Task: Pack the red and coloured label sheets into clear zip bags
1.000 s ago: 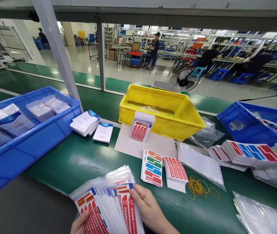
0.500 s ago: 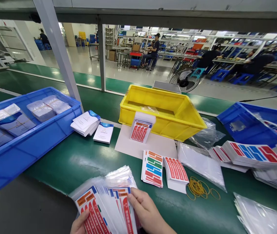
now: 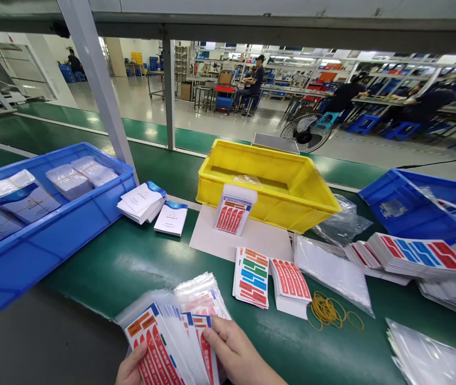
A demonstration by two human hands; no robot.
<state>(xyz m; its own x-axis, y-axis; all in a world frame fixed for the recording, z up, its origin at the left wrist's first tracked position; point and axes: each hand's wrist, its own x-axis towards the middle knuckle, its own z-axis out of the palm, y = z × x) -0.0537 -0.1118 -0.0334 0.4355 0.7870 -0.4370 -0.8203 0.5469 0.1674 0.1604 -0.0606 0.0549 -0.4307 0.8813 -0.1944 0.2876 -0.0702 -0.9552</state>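
A fanned bundle of plastic-sleeved label cards [image 3: 159,342] is between my hands at the near edge of the green table. My left hand [image 3: 131,368] grips its lower left side, thumb on top. On the right, my right hand [image 3: 234,350] pinches cards of the same bundle between thumb and fingers. More sleeved cards [image 3: 204,294] lie just behind the bundle. A stack of multicoloured label sheets [image 3: 252,278] and a stack of red label sheets [image 3: 291,279] are beyond my right hand, with yellow rubber bands [image 3: 326,310] beside them.
A yellow bin [image 3: 268,187] stands at the back, a sleeved pack [image 3: 232,214] leaning on it. Blue bins [image 3: 87,206] flank the table. White booklets [image 3: 171,218] lie left of centre. Clear bags [image 3: 332,267] and label stacks [image 3: 416,255] sit at right. People [image 3: 255,80] work far behind.
My right hand has shifted slightly left across the fanned cards, and the cards under its thumb have moved left with it. My left hand keeps its grip.
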